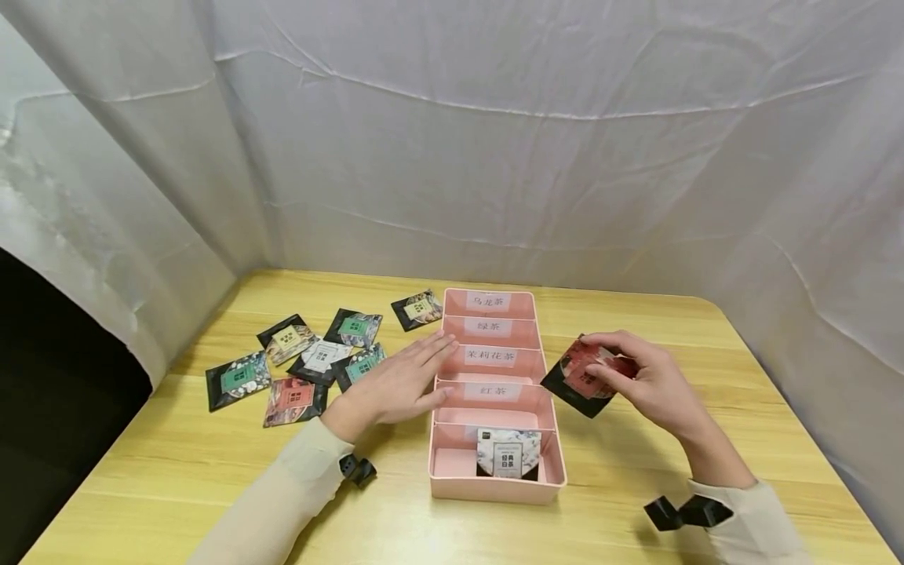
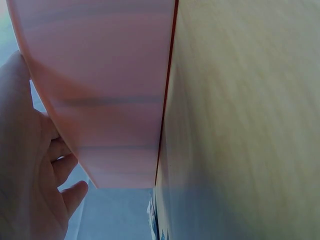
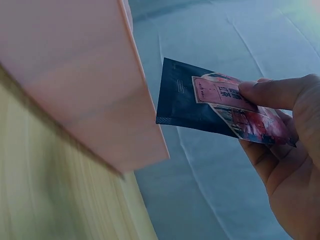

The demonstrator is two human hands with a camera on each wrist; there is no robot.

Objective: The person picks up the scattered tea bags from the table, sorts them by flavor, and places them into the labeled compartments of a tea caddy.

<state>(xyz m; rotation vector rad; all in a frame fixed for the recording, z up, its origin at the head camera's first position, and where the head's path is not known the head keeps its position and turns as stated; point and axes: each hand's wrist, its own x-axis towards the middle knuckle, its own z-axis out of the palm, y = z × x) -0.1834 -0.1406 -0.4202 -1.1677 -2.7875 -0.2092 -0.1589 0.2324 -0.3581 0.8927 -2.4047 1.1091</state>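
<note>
My right hand (image 1: 639, 380) pinches a red and black tea sachet (image 1: 582, 380) between thumb and fingers, just right of the pink divided box (image 1: 497, 492). In the right wrist view the sachet (image 3: 220, 102) tilts with its black end toward the box wall (image 3: 100, 85). My left hand (image 1: 395, 384) rests its extended fingers along the box's left rim; in the left wrist view these fingers (image 2: 62, 167) lie at the rim. A white tea sachet (image 1: 508, 455) stands in the nearest compartment. The other compartments bear paper labels with Chinese writing, and the fourth label (image 1: 493, 391) is closest to the held sachet.
Left of the box, several tea sachets lie loosely on the wooden table (image 1: 176, 471): a red one (image 1: 293, 399), a white one (image 1: 321, 357), a yellow one (image 1: 286, 339) and green ones (image 1: 240, 378). Another yellow sachet (image 1: 418, 309) lies by the box's far left corner. Pale curtains (image 1: 494, 173) surround the table.
</note>
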